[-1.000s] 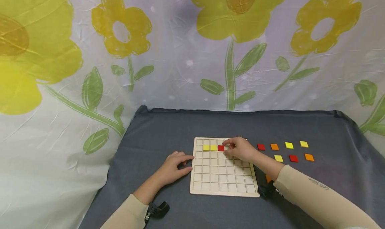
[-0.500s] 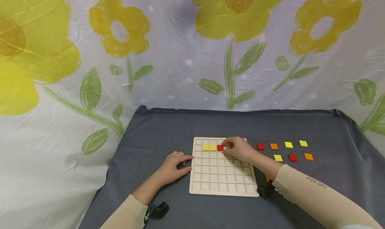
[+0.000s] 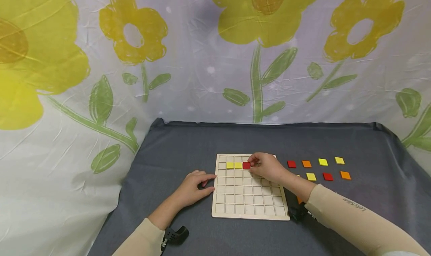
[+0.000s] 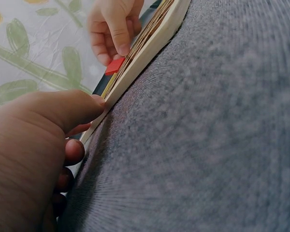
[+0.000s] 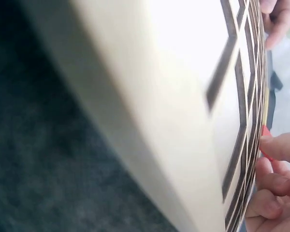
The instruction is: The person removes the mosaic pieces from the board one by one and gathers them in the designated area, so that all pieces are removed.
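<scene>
A wooden grid board [image 3: 249, 211] lies on the dark grey cloth. Two yellow tiles [image 3: 234, 165] sit side by side in its second row from the far edge. Just right of them, my right hand [image 3: 267, 167] pinches a red square tile [image 3: 246, 165] between thumb and fingers. In the left wrist view this red tile [image 4: 114, 66] looks tilted over the board; the right wrist view shows the thumb against the red tile [image 5: 266, 131]. My left hand [image 3: 192, 188] touches the board's left edge with thumb and index finger extended.
Loose red, orange and yellow tiles [image 3: 323, 162] lie right of the board in rough rows. An orange tile [image 3: 299, 200] is partly hidden under the right forearm. Behind the grey cloth [image 3: 202, 140] hangs a flowered curtain [image 3: 195, 80].
</scene>
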`<state>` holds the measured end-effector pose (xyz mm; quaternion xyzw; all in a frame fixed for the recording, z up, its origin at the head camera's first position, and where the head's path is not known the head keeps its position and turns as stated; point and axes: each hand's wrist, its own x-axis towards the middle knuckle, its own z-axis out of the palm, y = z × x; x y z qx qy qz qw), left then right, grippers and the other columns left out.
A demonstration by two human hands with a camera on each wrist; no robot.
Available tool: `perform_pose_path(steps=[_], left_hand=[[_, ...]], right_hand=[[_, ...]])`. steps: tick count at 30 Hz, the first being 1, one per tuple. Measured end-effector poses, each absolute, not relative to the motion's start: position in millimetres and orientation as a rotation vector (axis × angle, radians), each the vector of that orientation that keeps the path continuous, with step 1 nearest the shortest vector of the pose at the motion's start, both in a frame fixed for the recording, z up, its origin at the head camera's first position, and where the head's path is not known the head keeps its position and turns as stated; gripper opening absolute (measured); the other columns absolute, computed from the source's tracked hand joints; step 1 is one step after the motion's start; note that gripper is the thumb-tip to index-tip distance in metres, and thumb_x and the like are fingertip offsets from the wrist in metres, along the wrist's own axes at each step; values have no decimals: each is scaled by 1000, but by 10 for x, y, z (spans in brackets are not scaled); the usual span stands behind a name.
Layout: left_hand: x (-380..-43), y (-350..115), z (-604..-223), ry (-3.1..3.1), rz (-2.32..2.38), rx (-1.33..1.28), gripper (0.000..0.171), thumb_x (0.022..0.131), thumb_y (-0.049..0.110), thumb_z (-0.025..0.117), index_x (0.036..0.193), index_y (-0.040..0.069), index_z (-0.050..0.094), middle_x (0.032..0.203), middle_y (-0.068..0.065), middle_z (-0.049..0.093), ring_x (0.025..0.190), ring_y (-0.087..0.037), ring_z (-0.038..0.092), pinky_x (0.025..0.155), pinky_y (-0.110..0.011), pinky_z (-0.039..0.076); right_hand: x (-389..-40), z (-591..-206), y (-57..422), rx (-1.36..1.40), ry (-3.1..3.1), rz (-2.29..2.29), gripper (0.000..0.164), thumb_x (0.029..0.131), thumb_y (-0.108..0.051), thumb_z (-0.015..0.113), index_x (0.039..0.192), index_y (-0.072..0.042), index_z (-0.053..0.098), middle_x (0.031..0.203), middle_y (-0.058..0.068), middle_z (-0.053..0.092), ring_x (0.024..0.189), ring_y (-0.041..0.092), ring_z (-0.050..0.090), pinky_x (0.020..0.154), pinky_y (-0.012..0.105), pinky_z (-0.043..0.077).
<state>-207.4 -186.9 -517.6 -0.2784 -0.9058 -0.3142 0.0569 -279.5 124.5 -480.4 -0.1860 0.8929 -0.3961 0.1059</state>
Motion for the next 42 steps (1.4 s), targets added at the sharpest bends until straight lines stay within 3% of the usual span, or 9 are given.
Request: perform_pose_path(steps=[10, 18, 30, 42], left_hand=[[-2060, -1860, -5151, -2719, -956, -870, 34, 92, 22, 79, 124, 12, 74, 75, 6, 46, 72, -9, 38, 74, -30, 31], [-2077, -1866, -5177, -2711, -950, -882, 32, 93, 24, 78, 123, 13, 74, 74, 8, 45, 71, -8, 37, 73, -30, 32], [-2072, -1861, -5189, -2694, -949, -890, 31, 94, 24, 77, 122, 13, 74, 76, 9, 45, 72, -7, 37, 74, -31, 31], [-2074, -1872, -5186, -2699, -954, -883, 31, 93, 24, 78, 122, 13, 74, 75, 11, 44, 71, -8, 36, 73, -30, 32]], right_hand=[[-2799, -4800, 1214, -583, 2688, -1115, 23, 86, -2, 79, 107, -3, 70, 94, 2, 66, 76, 16, 58, 71, 33, 50], [-2812, -4829, 1206, -570, 2703, -1102, 25, 85, -7, 82, 107, -4, 71, 94, 1, 67, 77, 15, 59, 71, 30, 50], [-2776, -4672, 1270, -551, 2646, -1190, 25, 88, -5, 77, 112, -2, 71, 96, 4, 66, 57, 15, 50, 58, 31, 45], [-2691, -4422, 1515, -555, 2504, -1397, 28, 92, -11, 77, 118, -3, 69, 103, 7, 63, 62, 18, 43, 55, 28, 39]])
